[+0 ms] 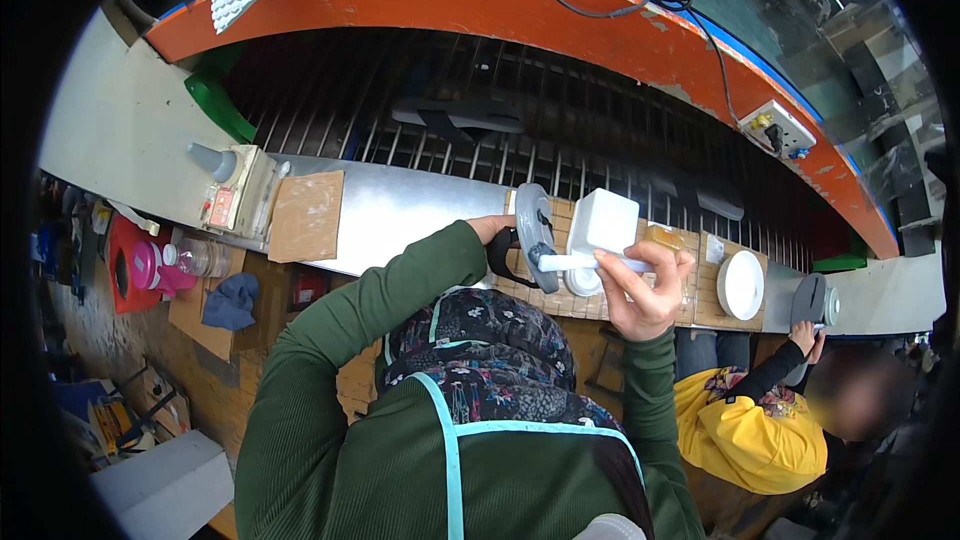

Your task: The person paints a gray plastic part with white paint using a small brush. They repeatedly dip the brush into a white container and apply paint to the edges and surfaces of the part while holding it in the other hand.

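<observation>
Brush (pixel 574 262), frame centre | your right hand (pixel 645 292) pinches it | your left hand (pixel 490 228) grips grey sandal (pixel 527 222), fingertips hidden | slack left grip may let sandal twist

Top: dark green ribbed-knit garment (pixel 540 485), long-sleeved.
Left sleeve: matching dark green ribbed tube (pixel 390 290), creased along its length, reaching the wrist.
Right sleeve: same green ribbed knit (pixel 650 385), folds gathered, likewise wrist-length.
Apron: near-black printed fabric (pixel 500 345), small multicoloured floral pattern, bunched.
Trim: narrow pale turquoise binding (pixel 447 460), one band lengthwise, another edging the printed fabric crosswise.
</observation>
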`<action>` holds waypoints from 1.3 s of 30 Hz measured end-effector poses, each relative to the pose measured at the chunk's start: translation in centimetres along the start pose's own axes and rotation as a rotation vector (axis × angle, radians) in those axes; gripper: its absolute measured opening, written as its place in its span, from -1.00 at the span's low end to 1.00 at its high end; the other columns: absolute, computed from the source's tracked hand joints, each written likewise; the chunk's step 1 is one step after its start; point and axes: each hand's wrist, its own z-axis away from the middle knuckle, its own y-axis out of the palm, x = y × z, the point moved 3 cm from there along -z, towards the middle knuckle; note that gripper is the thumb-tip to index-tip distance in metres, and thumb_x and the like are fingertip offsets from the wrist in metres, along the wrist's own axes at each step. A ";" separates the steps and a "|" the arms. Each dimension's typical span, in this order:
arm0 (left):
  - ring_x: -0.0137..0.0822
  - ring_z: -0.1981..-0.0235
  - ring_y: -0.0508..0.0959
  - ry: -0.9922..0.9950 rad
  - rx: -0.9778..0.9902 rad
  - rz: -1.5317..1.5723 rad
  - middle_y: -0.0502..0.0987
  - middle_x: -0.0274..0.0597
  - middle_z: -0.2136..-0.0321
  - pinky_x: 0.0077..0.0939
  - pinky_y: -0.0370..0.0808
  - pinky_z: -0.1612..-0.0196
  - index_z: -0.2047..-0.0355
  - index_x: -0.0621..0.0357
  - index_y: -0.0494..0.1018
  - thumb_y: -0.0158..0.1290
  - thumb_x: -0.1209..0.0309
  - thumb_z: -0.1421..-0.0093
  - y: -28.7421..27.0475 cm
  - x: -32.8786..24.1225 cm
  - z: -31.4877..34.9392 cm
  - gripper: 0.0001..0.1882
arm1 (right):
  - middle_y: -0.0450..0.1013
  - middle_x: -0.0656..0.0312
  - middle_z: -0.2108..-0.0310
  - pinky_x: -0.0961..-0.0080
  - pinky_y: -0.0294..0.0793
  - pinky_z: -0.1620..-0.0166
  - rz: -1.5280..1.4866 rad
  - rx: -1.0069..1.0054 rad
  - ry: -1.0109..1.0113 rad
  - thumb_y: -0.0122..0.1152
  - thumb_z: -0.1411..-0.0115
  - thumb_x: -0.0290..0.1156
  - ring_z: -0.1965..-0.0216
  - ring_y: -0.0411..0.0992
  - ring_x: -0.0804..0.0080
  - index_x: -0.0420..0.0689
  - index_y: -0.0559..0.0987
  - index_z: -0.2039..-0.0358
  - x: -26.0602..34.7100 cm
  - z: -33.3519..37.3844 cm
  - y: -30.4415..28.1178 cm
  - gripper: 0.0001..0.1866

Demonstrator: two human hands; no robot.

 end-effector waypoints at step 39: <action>-0.39 0.31 0.61 0.057 0.012 0.006 0.60 -0.16 0.29 -0.41 0.62 0.27 0.12 0.20 0.48 0.07 0.22 -0.20 -1.6 0.0 -0.3 -0.66 | 0.41 0.37 0.37 0.44 0.03 0.25 -0.218 0.244 -0.024 0.41 0.16 -0.40 0.48 0.30 0.53 0.14 0.68 0.34 -2.3 -1.2 -0.8 -0.73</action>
